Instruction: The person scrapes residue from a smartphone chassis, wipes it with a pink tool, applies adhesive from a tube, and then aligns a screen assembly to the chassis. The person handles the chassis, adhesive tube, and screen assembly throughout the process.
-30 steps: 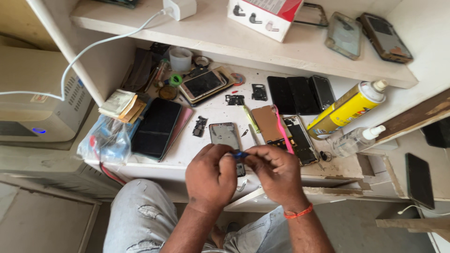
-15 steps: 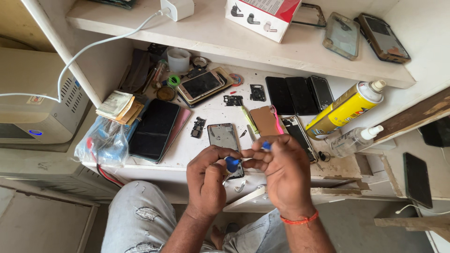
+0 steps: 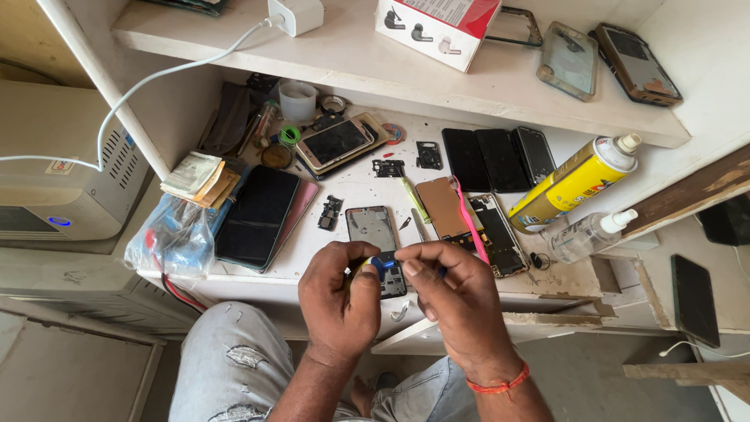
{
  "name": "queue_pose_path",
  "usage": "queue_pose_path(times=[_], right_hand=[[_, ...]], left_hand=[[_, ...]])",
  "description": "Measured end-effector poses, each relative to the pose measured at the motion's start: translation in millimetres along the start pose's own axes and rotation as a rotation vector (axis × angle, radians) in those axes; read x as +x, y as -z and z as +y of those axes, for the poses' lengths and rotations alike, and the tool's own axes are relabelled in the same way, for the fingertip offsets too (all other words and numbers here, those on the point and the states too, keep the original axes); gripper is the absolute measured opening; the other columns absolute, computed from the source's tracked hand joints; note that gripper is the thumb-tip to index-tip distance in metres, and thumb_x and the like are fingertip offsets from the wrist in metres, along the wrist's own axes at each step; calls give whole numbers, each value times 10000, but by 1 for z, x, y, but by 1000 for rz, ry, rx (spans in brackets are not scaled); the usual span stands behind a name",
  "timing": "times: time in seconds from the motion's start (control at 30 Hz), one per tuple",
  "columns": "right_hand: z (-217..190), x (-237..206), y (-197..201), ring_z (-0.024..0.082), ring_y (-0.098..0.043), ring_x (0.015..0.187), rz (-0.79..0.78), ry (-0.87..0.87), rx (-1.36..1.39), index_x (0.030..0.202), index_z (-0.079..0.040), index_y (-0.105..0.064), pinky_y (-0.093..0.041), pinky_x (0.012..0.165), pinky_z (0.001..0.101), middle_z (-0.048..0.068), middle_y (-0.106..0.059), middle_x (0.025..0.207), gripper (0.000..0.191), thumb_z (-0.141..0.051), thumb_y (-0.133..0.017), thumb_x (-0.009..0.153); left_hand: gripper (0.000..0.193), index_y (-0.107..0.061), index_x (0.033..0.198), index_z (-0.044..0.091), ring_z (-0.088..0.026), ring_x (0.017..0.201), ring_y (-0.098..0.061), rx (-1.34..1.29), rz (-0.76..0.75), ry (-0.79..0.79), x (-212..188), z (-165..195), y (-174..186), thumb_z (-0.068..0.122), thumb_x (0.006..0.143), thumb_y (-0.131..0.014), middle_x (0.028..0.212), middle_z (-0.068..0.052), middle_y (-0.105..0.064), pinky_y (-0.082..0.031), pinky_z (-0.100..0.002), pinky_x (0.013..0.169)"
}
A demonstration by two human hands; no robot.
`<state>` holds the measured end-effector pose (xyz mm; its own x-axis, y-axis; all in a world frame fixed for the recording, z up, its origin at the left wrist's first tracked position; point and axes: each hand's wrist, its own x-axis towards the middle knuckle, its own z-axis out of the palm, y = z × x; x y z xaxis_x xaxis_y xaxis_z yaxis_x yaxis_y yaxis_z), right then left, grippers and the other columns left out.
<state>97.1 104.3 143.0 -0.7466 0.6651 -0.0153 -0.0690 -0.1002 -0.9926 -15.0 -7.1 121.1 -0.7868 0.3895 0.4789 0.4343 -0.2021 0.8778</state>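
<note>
Both hands meet over the near edge of the worktop (image 3: pixel 351 187). The left hand (image 3: pixel 337 301) and right hand (image 3: pixel 453 301) each close their grip on a small blue tool (image 3: pixel 384 265), held just above an opened phone frame (image 3: pixel 376 238). A yellow spray can (image 3: pixel 574 184) lies far right, well apart.

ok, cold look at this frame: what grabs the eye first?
The two hands, left hand and right hand, meeting at the bench's front edge around a small blue-tipped tool, over an opened phone. Next, the yellow spray can lying tilted at right, and the red-and-white box on the shelf above.
</note>
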Motion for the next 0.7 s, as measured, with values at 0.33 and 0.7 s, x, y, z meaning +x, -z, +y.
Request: queue_pose_path(times=[0.33, 0.7], right_hand=[[-28, -1, -10, 20, -577, 600, 31, 271, -690, 867, -10, -717, -478, 502, 205, -13, -685, 726, 49, -46, -750, 863], [5, 14, 19, 21, -413, 669, -236, 62, -332, 900, -37, -612, -355, 542, 205, -57, -525, 747, 164, -162, -680, 981]], left_hand=[[133, -698, 859, 53, -267, 729, -647, 176, -33, -53, 1, 3, -1, 113, 762, -629, 758, -82, -674, -522, -369, 673], [169, -723, 822, 20, -137, 588, -636, -83, -282, 146, 20, -23, 2, 152, 790, -623, 672, -70, -683, -514, -283, 555]])
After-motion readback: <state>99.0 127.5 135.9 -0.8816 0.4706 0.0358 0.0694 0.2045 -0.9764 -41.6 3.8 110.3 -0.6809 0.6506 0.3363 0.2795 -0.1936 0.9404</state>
